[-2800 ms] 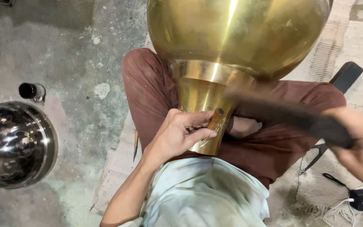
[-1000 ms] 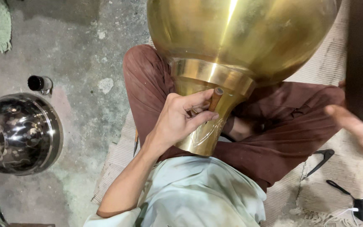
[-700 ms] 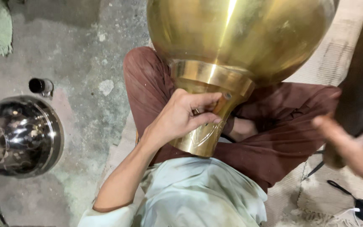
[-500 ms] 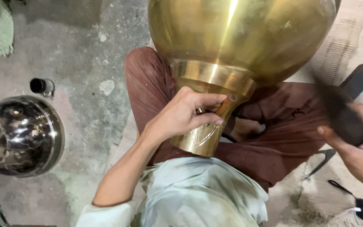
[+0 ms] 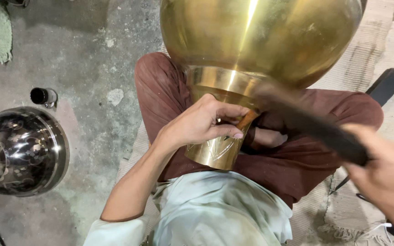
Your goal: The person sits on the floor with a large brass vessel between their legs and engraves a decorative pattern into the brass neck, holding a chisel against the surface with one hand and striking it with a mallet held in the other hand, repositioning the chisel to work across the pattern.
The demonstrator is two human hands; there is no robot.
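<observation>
Brass vessel [image 5: 261,41], big and round, lies across the person's lap, its engraved neck [image 5: 217,114] pointing toward the body. Left hand [image 5: 201,123] curls around the neck, fingers closed, pinching a small brown-handled tool [image 5: 247,119] against the metal. Right hand [image 5: 386,173], right of the neck, is wrapped tight on a dark, motion-blurred tool [image 5: 311,125] whose far end reaches the neck just above the small tool. Shiny steel pot [image 5: 17,150] sits on the concrete floor [image 5: 92,68] well left of the vessel, a small black cylinder [image 5: 42,95] just beyond it.
</observation>
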